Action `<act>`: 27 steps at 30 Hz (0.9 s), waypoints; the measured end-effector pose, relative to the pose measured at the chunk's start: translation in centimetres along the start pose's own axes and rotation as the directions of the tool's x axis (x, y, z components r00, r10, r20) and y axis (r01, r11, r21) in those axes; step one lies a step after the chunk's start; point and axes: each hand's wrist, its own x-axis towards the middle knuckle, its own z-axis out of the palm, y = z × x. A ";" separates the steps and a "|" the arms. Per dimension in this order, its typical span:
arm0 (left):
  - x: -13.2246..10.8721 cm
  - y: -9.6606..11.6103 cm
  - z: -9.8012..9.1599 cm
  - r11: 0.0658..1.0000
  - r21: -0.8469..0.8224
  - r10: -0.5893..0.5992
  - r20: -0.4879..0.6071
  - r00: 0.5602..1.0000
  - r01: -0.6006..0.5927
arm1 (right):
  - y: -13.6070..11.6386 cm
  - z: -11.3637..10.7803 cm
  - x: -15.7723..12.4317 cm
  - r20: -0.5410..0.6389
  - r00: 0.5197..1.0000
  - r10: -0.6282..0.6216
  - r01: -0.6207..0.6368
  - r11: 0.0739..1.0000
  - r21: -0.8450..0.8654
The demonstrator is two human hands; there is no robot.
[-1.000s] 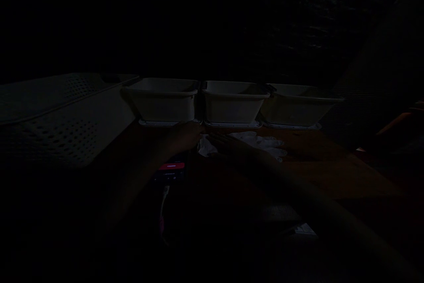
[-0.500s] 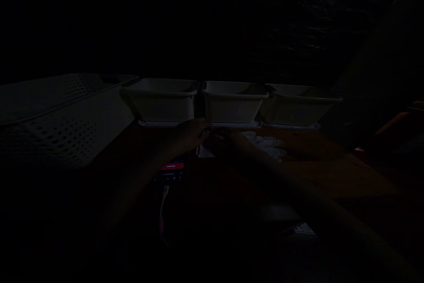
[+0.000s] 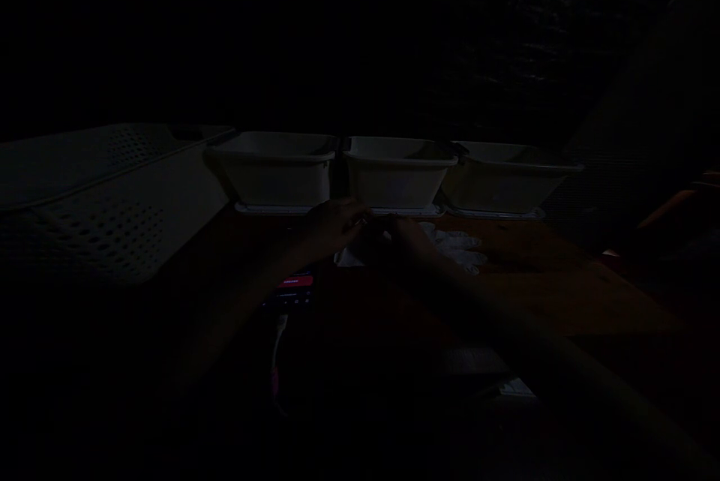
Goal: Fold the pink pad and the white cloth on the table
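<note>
The view is very dark. My left hand (image 3: 337, 224) and my right hand (image 3: 397, 235) are close together over the wooden table, in front of the middle bin. The fingers of both are bent inward, and what they hold, if anything, is too dark to make out. Just below my left hand lies a pale flat piece (image 3: 349, 257). White gloves (image 3: 458, 247) lie flat to the right of my right hand. A phone (image 3: 292, 293) with a lit screen sits beneath my left wrist, with a cable (image 3: 275, 350) running from it.
Three pale bins stand in a row at the back: left bin (image 3: 275, 177), middle bin (image 3: 399, 181), right bin (image 3: 500, 184). A large perforated basket (image 3: 185, 196) is at the left. Another person's arm (image 3: 669, 211) shows at the right edge of the wooden table (image 3: 568, 286).
Both my hands have shifted slightly to the right. The bins, gloves and phone are where they were.
</note>
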 end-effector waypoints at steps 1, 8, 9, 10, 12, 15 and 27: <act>0.0 0.1 0.0 1.000 -0.005 0.000 0.002 1.000 0.000 | -0.1 -0.1 0.0 0.008 1.000 0.017 -0.017 1.000 -0.004; -0.1 0.3 -0.3 0.999 -0.001 -0.049 0.042 0.998 0.050 | 0.1 0.1 0.1 -0.057 0.996 0.070 -0.067 0.997 0.043; -0.2 0.2 -0.2 0.998 -0.005 -0.060 0.051 0.997 0.060 | 0.3 0.1 0.1 -0.078 0.994 0.076 -0.072 0.996 0.047; -0.2 0.2 -0.2 0.998 -0.011 -0.066 0.055 0.996 0.067 | 0.4 0.2 0.2 -0.101 0.992 0.073 -0.068 0.996 0.054; -0.2 0.1 -0.1 0.997 -0.031 -0.062 0.046 0.997 0.063 | 0.6 0.3 0.2 -0.144 0.988 0.057 -0.047 0.996 0.075; -0.1 0.0 0.0 0.998 -0.046 -0.031 0.005 1.000 0.031 | 0.7 0.2 0.1 -0.175 0.982 0.072 -0.059 0.995 0.083; -0.1 0.4 0.1 0.990 -0.133 -0.039 -0.010 0.999 0.037 | 0.6 -0.2 0.1 -0.185 0.978 0.096 -0.089 0.995 0.046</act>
